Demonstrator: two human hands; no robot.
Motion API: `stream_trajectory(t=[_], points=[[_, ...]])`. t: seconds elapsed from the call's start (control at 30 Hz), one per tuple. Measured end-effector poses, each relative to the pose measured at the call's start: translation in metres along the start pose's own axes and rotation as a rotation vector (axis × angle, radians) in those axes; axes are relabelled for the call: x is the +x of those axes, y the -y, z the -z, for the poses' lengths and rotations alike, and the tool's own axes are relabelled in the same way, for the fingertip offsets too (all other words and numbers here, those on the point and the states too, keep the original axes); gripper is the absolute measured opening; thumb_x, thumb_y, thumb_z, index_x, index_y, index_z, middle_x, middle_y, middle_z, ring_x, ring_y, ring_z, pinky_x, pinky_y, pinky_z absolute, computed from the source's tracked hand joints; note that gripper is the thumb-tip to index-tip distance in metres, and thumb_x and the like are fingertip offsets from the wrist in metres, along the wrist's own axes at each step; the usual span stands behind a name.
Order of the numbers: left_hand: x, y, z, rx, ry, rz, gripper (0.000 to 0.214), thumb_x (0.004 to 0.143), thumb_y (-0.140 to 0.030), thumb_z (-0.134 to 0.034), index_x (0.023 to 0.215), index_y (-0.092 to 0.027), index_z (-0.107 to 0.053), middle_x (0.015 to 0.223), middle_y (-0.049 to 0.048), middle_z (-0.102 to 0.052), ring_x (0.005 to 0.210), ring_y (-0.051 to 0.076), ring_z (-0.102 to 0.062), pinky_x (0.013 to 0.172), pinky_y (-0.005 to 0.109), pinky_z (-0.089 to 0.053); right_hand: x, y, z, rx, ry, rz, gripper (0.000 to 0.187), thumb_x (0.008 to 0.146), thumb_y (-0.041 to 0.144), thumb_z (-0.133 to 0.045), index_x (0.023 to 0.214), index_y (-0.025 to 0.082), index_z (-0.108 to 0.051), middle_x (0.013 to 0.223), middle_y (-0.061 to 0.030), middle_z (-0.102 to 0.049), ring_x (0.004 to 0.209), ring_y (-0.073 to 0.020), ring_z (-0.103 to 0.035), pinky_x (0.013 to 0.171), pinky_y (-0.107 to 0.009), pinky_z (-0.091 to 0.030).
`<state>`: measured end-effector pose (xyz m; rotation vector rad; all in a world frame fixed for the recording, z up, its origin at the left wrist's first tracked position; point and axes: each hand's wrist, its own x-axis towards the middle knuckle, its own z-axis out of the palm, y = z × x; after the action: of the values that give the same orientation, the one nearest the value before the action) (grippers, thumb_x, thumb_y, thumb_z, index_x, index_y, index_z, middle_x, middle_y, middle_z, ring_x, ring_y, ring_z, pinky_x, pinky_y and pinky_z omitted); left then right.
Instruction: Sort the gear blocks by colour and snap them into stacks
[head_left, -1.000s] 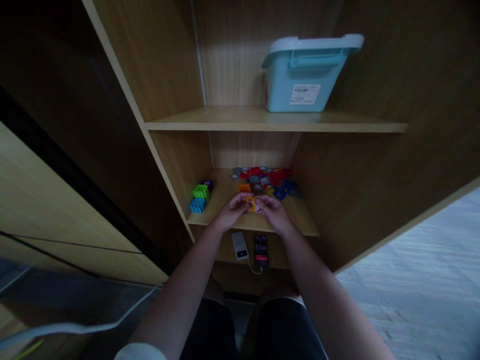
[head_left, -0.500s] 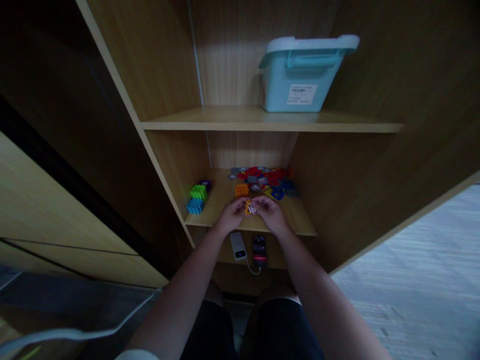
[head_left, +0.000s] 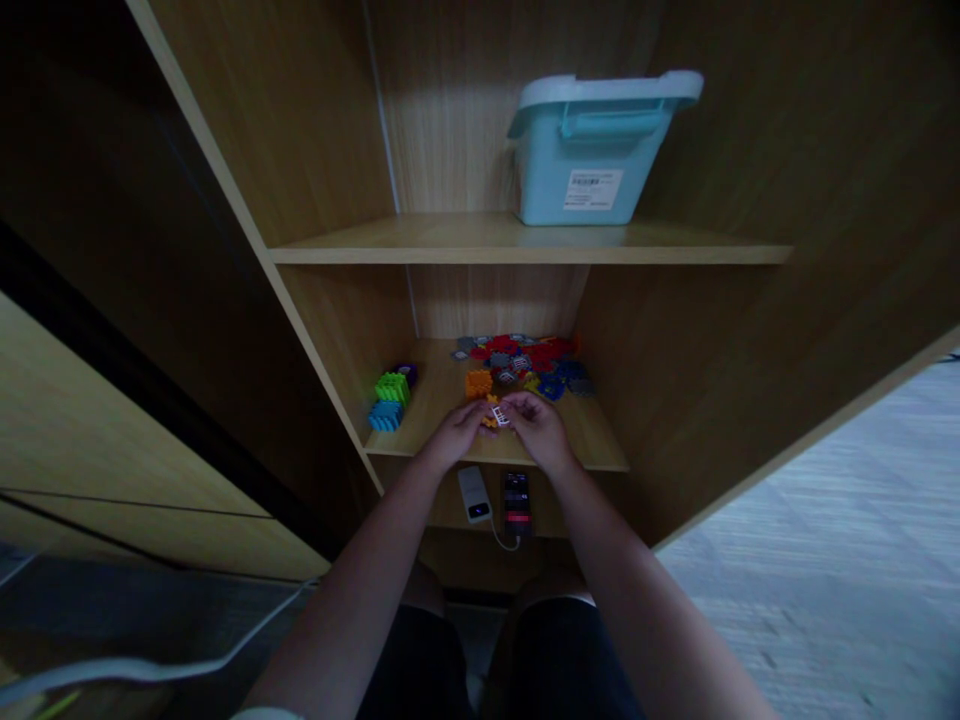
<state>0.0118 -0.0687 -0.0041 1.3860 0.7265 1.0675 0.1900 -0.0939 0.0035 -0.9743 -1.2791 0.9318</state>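
- From my remote seat, through the head camera, I look down into a wooden cabinet where two bare hands meet over the front part of the middle shelf (head_left: 435,405).
- The left hand (head_left: 459,432) comes in from the lower left, its fingers pinched narrow on a small orange piece (head_left: 490,421).
- The right hand (head_left: 538,428) mirrors it from the right, thumb and fingers closed on a small white latticed piece (head_left: 500,414).
- I see both pieces between the fingertips, close together; I cannot tell whether they are joined.
- Just beyond the hands, an orange block (head_left: 478,383) sits on the shelf.
- Behind it and to its right spreads a loose pile of flat pieces (head_left: 536,355), red, grey, blue and yellow.
- Near the shelf's left wall I find a light blue block (head_left: 386,416), a green block (head_left: 392,388) and a purple block (head_left: 407,373) in a row running backward.
- Below the hands, a white device (head_left: 474,494) lies beside a lit phone (head_left: 517,502), a white cable (head_left: 505,544) linking them.
- Above, a lidded teal box (head_left: 585,150) stands on the upper shelf (head_left: 450,236).
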Motion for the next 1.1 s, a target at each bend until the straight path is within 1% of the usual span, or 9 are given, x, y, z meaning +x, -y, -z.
stream_trajectory(t=[0.07,0.13,0.2,0.33,0.43,0.57,0.83,1.0,1.1], points=[[-0.0011,-0.0038,0.0011,0.085,-0.056,-0.031,0.052,0.093,-0.067,-0.067,0.099,-0.017,-0.076,0.106,0.0094,-0.076,0.087,0.021,-0.068,0.077,0.032,-0.056,-0.0008,0.0008,-0.0003,0.003,-0.007,-0.009,0.05,0.078,0.073,-0.082,0.094,0.026,-0.074,0.091,-0.0048,-0.079,0.073,-0.0213,-0.069,0.062,-0.033,-0.057],[-0.0025,-0.0079,0.0019,0.133,-0.087,-0.043,0.046,0.096,-0.063,-0.065,0.094,-0.018,-0.075,0.102,0.0082,-0.074,0.087,0.02,-0.065,0.073,0.03,-0.051,-0.0013,0.0015,-0.0005,0.02,-0.011,-0.012,0.051,0.077,0.073,-0.084,0.094,0.026,-0.074,0.091,-0.0046,-0.079,0.072,-0.0208,-0.068,0.064,-0.034,-0.059],[-0.0033,-0.0102,0.0024,0.131,-0.085,-0.03,0.043,0.096,-0.06,-0.065,0.093,-0.018,-0.074,0.098,0.0069,-0.073,0.085,0.019,-0.063,0.071,0.029,-0.048,-0.0016,0.0019,-0.0008,0.044,-0.002,-0.015,0.05,0.076,0.072,-0.085,0.094,0.026,-0.075,0.091,-0.0045,-0.079,0.072,-0.0205,-0.069,0.066,-0.035,-0.061],[-0.0024,-0.0073,0.0027,0.067,-0.065,0.008,0.046,0.09,-0.062,-0.072,0.098,-0.017,-0.074,0.09,0.0039,-0.071,0.072,0.014,-0.058,0.066,0.027,-0.045,-0.0016,0.0021,-0.0013,0.077,0.007,-0.029,0.051,0.074,0.072,-0.087,0.094,0.026,-0.075,0.09,-0.0044,-0.079,0.071,-0.0207,-0.07,0.07,-0.038,-0.063],[-0.0012,-0.0045,0.0022,-0.021,-0.049,0.017,0.05,0.085,-0.063,-0.078,0.102,-0.016,-0.073,0.092,0.0043,-0.072,0.074,0.014,-0.062,0.069,0.027,-0.048,-0.0013,0.001,-0.0009,0.083,0.015,-0.048,0.052,0.072,0.072,-0.088,0.093,0.026,-0.076,0.089,-0.0042,-0.079,0.071,-0.0212,-0.07,0.071,-0.038,-0.064],[-0.0011,-0.0056,0.0008,-0.089,-0.007,0.016,0.052,0.082,-0.062,-0.082,0.101,-0.014,-0.074,0.091,0.0047,-0.072,0.078,0.016,-0.065,0.074,0.029,-0.053,-0.0006,-0.001,0.0004,0.071,0.022,-0.049,0.051,0.073,0.071,-0.089,0.092,0.025,-0.077,0.087,-0.004,-0.079,0.068,-0.0202,-0.07,0.07,-0.037,-0.063],[-0.0003,-0.0047,0.001,-0.026,0.044,0.003,0.056,0.085,-0.067,-0.079,0.102,-0.014,-0.076,0.089,0.0066,-0.075,0.079,0.017,-0.068,0.078,0.032,-0.056,0.0001,-0.0014,-0.0005,0.083,0.016,-0.054,0.052,0.071,0.071,-0.09,0.091,0.025,-0.077,0.086,-0.0034,-0.08,0.068,-0.0202,-0.071,0.07,-0.038,-0.065],[-0.0007,-0.0065,0.0002,-0.028,0.065,-0.013,0.055,0.086,-0.066,-0.079,0.105,-0.014,-0.077,0.092,0.008,-0.078,0.081,0.017,-0.07,0.081,0.032,-0.056,-0.0004,-0.0042,-0.0012,0.078,-0.018,-0.036,0.05,0.075,0.071,-0.088,0.094,0.026,-0.077,0.09,-0.0047,-0.081,0.07,-0.0213,-0.073,0.072,-0.04,-0.066],[-0.0012,-0.0088,-0.0006,-0.013,0.074,-0.025,0.054,0.087,-0.066,-0.078,0.103,-0.014,-0.078,0.091,0.0079,-0.077,0.081,0.017,-0.069,0.078,0.031,-0.055,-0.0002,-0.0064,-0.0006,0.065,-0.024,-0.033,0.05,0.076,0.071,-0.087,0.094,0.026,-0.077,0.09,-0.005,-0.081,0.072,-0.0225,-0.074,0.074,-0.041,-0.067]])
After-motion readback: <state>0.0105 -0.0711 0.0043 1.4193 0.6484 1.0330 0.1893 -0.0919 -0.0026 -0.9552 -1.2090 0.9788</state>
